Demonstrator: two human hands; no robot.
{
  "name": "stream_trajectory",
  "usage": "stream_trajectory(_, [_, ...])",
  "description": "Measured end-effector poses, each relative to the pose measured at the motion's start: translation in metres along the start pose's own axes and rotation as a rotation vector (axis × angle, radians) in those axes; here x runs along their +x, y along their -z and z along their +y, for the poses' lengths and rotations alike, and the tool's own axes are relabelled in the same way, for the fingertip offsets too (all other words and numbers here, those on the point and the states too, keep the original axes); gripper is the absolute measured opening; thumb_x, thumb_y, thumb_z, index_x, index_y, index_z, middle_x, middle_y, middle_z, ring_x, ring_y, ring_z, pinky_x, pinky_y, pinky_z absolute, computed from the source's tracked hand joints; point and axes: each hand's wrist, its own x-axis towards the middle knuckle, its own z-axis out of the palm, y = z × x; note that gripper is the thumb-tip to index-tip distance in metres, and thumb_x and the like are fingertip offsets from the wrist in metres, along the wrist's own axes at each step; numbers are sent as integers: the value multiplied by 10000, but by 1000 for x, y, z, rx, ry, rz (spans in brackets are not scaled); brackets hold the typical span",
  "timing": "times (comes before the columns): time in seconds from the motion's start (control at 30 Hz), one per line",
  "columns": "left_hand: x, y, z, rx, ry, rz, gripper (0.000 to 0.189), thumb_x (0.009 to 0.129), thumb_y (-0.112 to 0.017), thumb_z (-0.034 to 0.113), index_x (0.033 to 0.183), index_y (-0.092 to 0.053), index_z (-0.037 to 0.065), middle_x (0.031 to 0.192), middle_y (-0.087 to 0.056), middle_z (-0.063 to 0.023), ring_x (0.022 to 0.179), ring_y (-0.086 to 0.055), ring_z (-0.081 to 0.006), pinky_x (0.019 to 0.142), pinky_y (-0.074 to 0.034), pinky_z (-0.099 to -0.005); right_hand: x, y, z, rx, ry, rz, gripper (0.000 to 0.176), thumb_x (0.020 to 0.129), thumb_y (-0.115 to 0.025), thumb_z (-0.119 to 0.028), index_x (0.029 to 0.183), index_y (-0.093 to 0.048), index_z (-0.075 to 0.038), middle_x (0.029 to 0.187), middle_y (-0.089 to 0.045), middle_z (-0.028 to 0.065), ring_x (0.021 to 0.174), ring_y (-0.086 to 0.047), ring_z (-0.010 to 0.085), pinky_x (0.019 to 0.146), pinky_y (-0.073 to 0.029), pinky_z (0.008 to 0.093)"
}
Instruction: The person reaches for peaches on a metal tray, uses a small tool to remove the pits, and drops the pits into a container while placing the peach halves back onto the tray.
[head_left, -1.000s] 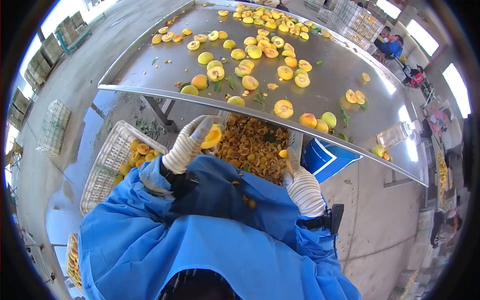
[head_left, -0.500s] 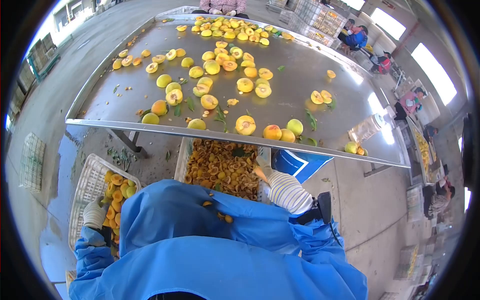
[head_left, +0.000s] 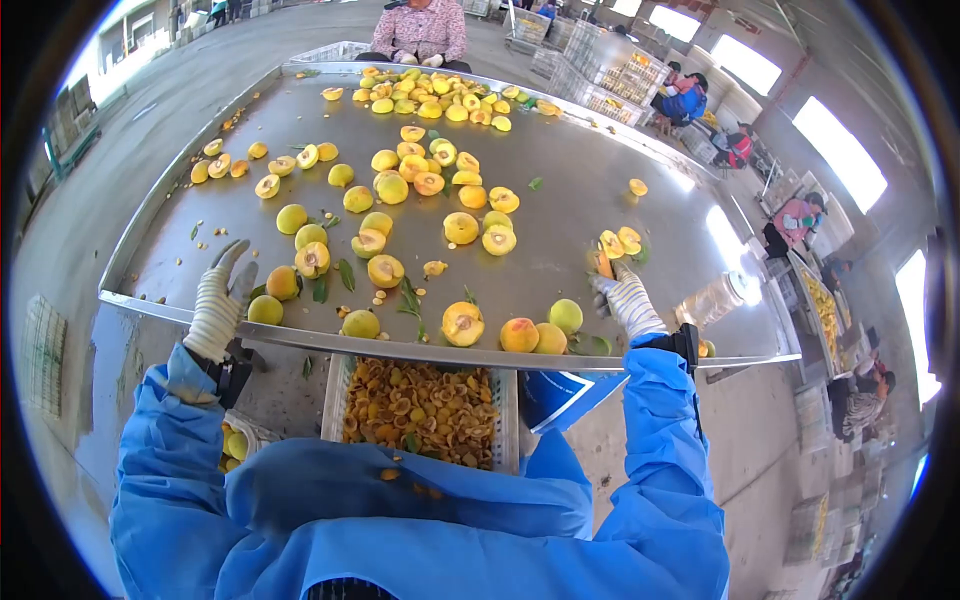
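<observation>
My left hand, in a striped work glove, is held over the front left of the metal table, fingers apart and holding nothing. Near it lie a whole yellow-green peach and an orange one. My right hand, gloved the same way, is closed round a short orange-brown object that looks like a handle; its far end cannot be made out. Just beyond the fingers are two peach halves. Halved peaches and whole ones are scattered across the tabletop.
Below the front edge stands a crate of brownish fruit pieces, beside a blue container. Another crate holds peaches at my left. A clear plastic jar lies at the table's right. A person sits across; others work at right.
Both hands have risen from the crates below to the tabletop. My left hand has left the peach crate; my right has come up with the orange-brown object to the two halves. The view has tilted up.
</observation>
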Motion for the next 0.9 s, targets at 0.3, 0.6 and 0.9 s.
stream_trajectory(0.3, [17,-28,-2,185,78,-67,579,943,-594,382,1402,-447,62,1299,-547,-246,1195,-535,-391,1026,-419,-429,195,-67,-20,156,27,11,274,914,-607,-140,1172,-532,-92,751,-571,37,538,-588,166,469,-530,318])
stream_trajectory(0.6, [16,-15,16,63,76,-94,658,942,-592,450,1424,-417,38,1341,-507,-232,1272,-467,-361,1081,-348,-420,321,-183,-7,13,456,212,346,915,-632,-210,1222,-564,-67,916,-616,47,735,-563,168,677,-483,334])
stream_trajectory(0.9, [29,-5,10,-477,336,-325,639,922,-642,448,1406,-463,71,1382,-497,-142,1312,-438,-224,1099,-344,-368,240,-263,-65,-22,560,-377,327,939,-633,-200,1241,-567,-94,907,-584,4,653,-505,76,556,-450,242])
